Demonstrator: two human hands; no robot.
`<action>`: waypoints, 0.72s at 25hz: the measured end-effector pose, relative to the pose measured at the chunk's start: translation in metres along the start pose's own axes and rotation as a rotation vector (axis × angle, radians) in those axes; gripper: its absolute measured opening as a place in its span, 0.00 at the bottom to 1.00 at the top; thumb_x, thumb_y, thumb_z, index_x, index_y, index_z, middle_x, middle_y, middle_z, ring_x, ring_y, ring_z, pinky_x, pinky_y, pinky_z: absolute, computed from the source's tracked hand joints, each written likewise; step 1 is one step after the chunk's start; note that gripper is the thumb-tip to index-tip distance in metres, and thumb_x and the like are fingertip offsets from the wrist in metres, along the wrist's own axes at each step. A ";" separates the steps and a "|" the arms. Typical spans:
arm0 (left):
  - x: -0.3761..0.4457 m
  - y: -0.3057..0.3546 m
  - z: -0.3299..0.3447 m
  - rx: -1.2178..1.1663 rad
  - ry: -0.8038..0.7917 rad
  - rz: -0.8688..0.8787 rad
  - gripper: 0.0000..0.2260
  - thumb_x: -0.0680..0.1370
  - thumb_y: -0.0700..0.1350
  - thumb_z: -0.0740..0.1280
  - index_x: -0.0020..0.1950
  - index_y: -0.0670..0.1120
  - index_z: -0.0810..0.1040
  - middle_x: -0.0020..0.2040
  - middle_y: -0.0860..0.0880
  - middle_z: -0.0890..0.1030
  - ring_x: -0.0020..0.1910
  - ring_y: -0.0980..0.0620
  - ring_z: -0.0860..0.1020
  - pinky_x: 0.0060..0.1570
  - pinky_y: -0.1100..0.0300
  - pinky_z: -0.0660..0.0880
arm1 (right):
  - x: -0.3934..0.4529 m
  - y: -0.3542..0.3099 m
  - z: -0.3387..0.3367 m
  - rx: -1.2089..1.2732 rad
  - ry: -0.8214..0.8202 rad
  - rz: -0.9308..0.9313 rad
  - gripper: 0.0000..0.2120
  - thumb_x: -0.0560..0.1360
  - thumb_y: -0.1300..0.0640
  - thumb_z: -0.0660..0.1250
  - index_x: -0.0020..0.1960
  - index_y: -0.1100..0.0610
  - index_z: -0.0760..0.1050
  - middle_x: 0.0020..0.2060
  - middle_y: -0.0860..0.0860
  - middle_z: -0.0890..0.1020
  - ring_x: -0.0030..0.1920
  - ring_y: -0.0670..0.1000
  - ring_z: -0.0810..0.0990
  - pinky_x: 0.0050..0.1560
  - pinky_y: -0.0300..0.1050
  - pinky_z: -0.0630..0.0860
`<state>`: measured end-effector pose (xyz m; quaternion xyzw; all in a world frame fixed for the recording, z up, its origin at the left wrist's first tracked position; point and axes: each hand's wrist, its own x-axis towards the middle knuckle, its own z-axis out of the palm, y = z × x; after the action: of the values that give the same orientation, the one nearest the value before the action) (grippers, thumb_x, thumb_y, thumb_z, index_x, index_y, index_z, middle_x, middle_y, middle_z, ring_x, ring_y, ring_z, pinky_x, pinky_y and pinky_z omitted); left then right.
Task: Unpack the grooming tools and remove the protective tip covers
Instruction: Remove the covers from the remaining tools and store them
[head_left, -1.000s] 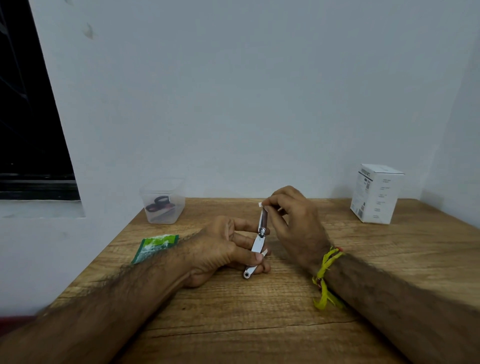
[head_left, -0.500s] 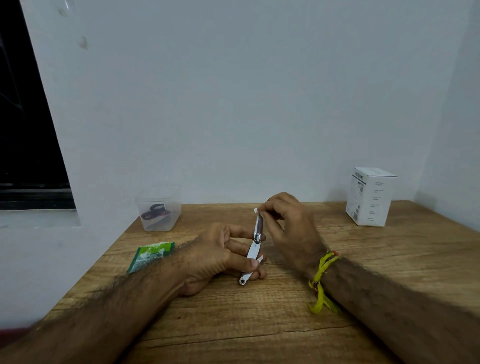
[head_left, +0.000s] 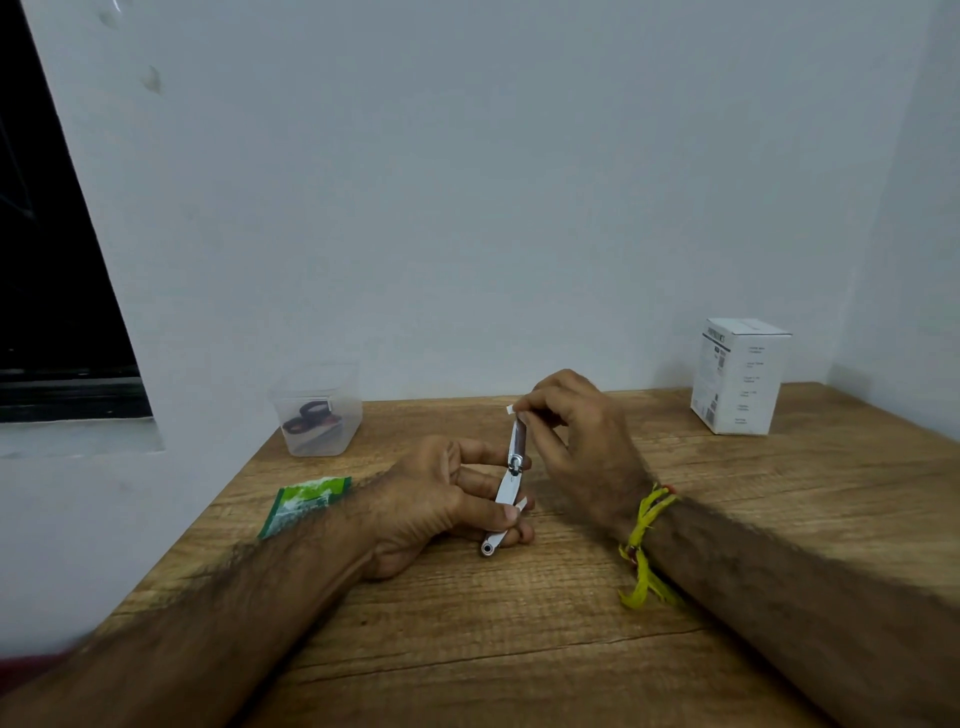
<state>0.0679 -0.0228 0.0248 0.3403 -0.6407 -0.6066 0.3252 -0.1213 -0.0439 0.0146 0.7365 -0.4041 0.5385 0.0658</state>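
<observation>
Both hands held the nail clipper mid-table: left hand gripped its body, right hand pinched the white tip cover. A sharp tug could have flicked the cover away.

The table is wood with a matt finish and a visible grain of fine lines. The tool looks like metal, pale and smooth with a dull shine, and a small white cover (material too small to tell) sits at its far tip. The tub is clear, cloudy plastic. The packet looks like thin glossy film, green and white. The box is matt white card with printed text. The wrist thread is yellow cloth, frayed. The wall is matt painted plaster.
</observation>
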 end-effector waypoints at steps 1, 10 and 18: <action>0.000 0.000 0.000 -0.001 0.002 -0.003 0.22 0.72 0.25 0.72 0.64 0.36 0.76 0.50 0.32 0.84 0.41 0.40 0.85 0.43 0.52 0.82 | 0.000 0.000 0.000 -0.003 -0.005 -0.006 0.05 0.75 0.69 0.69 0.47 0.63 0.82 0.42 0.52 0.79 0.42 0.48 0.79 0.43 0.43 0.78; 0.000 0.001 -0.001 -0.009 0.009 -0.003 0.21 0.72 0.24 0.71 0.63 0.37 0.77 0.51 0.30 0.84 0.40 0.41 0.85 0.43 0.53 0.82 | -0.001 -0.002 -0.001 -0.032 -0.032 -0.016 0.04 0.76 0.66 0.68 0.47 0.62 0.82 0.43 0.52 0.79 0.44 0.51 0.79 0.44 0.54 0.79; 0.000 0.000 -0.001 -0.026 0.013 0.007 0.22 0.72 0.24 0.71 0.65 0.37 0.77 0.49 0.31 0.84 0.40 0.41 0.85 0.39 0.55 0.83 | -0.004 -0.004 -0.002 -0.061 -0.085 -0.047 0.04 0.77 0.64 0.68 0.48 0.60 0.82 0.43 0.50 0.79 0.44 0.50 0.80 0.44 0.53 0.79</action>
<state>0.0685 -0.0230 0.0253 0.3379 -0.6316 -0.6116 0.3360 -0.1205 -0.0378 0.0130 0.7656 -0.4054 0.4925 0.0835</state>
